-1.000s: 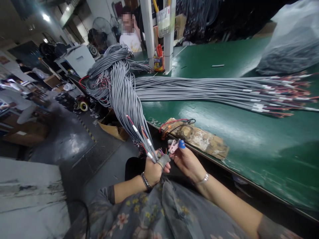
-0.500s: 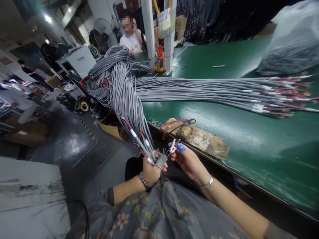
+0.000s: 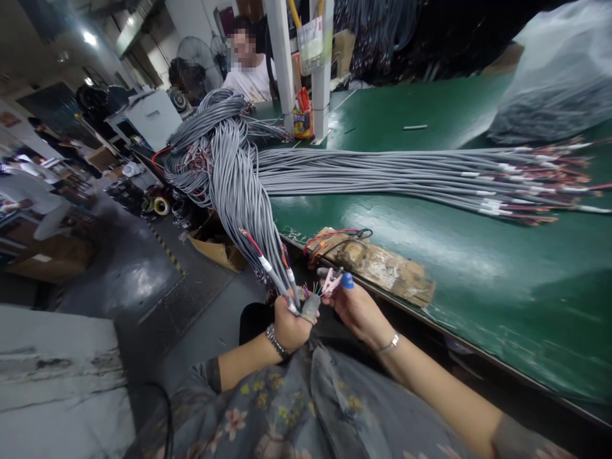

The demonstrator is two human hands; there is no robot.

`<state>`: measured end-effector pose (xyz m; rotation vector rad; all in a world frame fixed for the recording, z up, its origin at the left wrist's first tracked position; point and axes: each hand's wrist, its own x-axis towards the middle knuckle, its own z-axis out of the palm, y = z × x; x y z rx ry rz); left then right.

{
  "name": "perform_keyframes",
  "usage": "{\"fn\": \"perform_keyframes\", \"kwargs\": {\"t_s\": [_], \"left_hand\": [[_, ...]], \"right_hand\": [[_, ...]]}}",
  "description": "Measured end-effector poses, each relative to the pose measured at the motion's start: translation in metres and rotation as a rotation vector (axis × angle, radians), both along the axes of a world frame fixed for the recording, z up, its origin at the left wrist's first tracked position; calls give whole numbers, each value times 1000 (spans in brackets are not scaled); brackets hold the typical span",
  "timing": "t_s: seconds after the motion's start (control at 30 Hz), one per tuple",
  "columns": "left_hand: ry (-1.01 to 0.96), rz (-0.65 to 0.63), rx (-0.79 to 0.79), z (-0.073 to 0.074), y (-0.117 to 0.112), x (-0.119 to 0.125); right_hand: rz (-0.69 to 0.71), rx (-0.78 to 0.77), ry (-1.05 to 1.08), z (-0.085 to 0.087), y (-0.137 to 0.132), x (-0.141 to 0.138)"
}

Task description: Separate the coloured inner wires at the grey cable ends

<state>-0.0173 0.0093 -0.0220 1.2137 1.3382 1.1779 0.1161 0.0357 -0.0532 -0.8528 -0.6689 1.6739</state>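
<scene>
My left hand [image 3: 290, 326] is closed around the ends of a few grey cables [image 3: 268, 264], whose thin coloured wires fan out above my fist. A grey sleeve covers one finger. My right hand [image 3: 354, 307] is just right of it, pinching a small pink clip tool [image 3: 331, 281] at those wire tips; a blue cap sits on my thumb. The cables hang down from a thick grey cable bundle [image 3: 229, 166] draped over the edge of the green table [image 3: 430, 248].
A worn wooden block [image 3: 382, 264] with red and black wires lies at the table edge. More grey cables [image 3: 406, 175] stretch right across the table. A plastic bag [image 3: 554, 83] sits far right. Two people are behind a white post [image 3: 280, 64]. A cardboard box [image 3: 215, 248] lies on the floor.
Both hands stay close together at the wire ends with only small shifts; the right hand's clip tool has moved slightly against the fanned wires.
</scene>
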Motion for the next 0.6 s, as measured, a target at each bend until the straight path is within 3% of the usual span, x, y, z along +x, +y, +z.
{"fn": "perform_keyframes", "kwargs": {"t_s": [0.17, 0.37, 0.6], "left_hand": [[32, -11, 24, -9, -1, -3], [119, -25, 131, -22, 0, -6], [110, -30, 188, -20, -3, -7]], "right_hand": [[-30, -115, 168, 2, 3, -3], [-31, -136, 228, 3, 2, -5], [28, -133, 279, 0, 0, -1]]}}
